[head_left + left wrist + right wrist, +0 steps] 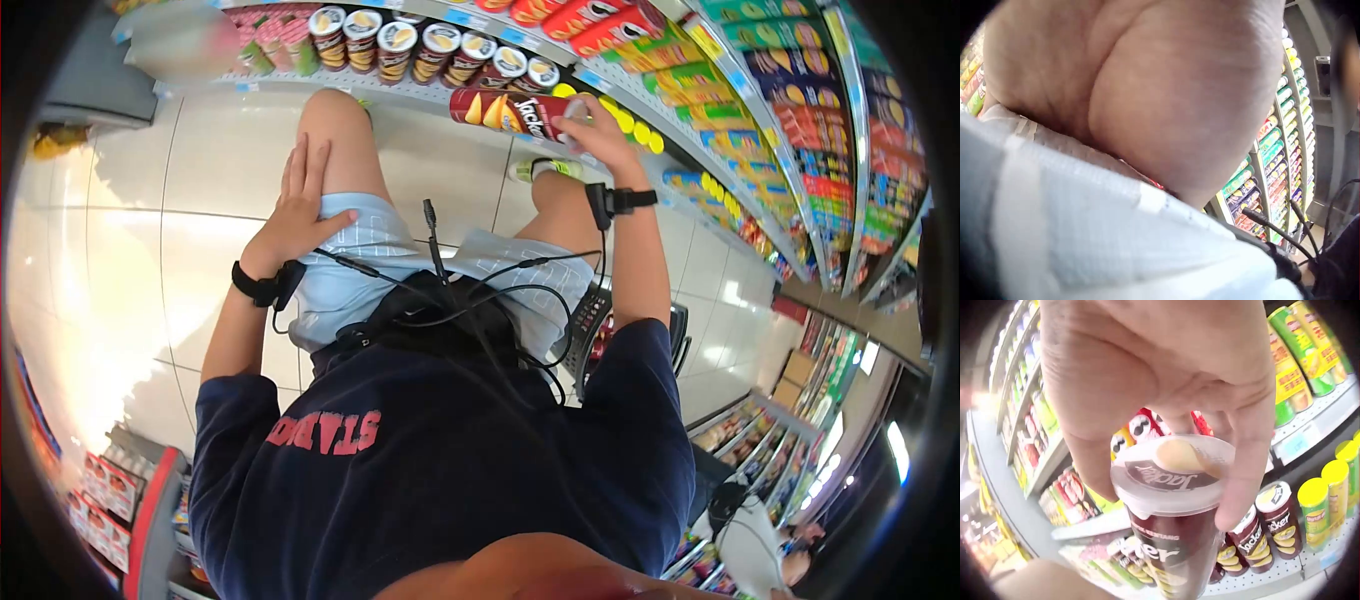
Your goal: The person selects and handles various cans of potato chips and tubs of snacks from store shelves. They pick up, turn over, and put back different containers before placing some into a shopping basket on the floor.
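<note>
My right hand (603,138) grips a dark red Jacker potato chip can (503,112) at its lidded end. In the head view the can lies sideways in front of the low shelf. The right wrist view shows the clear plastic lid (1172,481), with thumb and fingers around its rim. My left hand (292,218) rests with fingers extended on the left knee, its thumb on the light blue shorts (350,265). Close up in the left wrist view, the palm (1172,87) lies above the shorts' fabric.
Similar Jacker cans (397,50) stand in a row on the bottom shelf, beside yellow-capped cans (1317,512). More shelves of colourful snack cans (790,90) rise at the right. A dark shopping basket (585,345) is by the right leg. Black cables (440,260) hang across the lap.
</note>
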`<control>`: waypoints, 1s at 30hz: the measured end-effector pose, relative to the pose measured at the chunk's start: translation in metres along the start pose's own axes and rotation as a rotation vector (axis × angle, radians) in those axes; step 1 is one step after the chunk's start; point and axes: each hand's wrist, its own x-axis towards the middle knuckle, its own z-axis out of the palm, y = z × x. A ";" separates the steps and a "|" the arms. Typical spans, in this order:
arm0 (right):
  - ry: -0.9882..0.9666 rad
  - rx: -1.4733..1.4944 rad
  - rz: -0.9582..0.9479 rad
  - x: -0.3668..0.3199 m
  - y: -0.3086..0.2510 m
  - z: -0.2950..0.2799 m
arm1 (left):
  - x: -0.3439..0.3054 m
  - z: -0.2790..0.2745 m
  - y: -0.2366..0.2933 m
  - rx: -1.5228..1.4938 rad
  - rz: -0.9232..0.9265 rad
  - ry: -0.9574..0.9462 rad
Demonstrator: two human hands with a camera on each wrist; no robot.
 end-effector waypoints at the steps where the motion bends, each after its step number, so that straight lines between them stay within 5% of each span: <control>1: -0.032 -0.103 -0.042 0.016 -0.005 0.014 | 0.000 -0.001 0.000 -0.003 0.000 -0.007; 2: -0.102 -0.173 -0.059 0.031 -0.016 0.026 | 0.001 -0.002 0.001 -0.005 0.005 -0.015; 4: 0.049 -0.532 -0.397 0.074 0.008 0.064 | 0.001 -0.006 0.005 -0.018 -0.018 -0.022; 11: 0.111 -0.647 -0.318 0.112 -0.003 0.147 | 0.007 -0.012 0.014 0.004 -0.028 -0.053; 30: 0.302 -0.509 -0.507 0.171 0.040 0.180 | 0.034 -0.015 0.043 0.118 -0.095 -0.138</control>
